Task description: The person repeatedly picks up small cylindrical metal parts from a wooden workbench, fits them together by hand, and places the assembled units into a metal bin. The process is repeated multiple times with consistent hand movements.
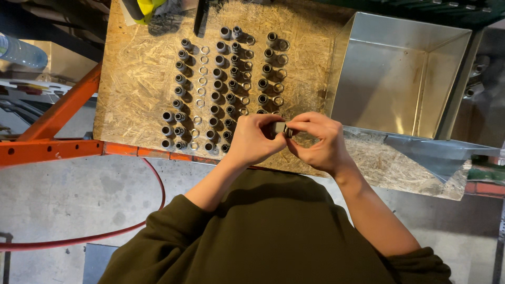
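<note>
Above the near edge of the chipboard bench [137,79], left hand [255,139] and right hand [321,142] together pinched one small dark cylindrical fitting [280,128], beside rows of similar fittings [221,84].

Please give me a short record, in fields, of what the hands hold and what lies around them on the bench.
left hand: pinches one end of a small dark metal fitting
right hand: grips the fitting's other end
bench: chipboard top, orange steel frame
on bench: rows of dark cylindrical fittings with metal rings between them
right of hands: open sheet-metal box, nothing visible inside
</note>
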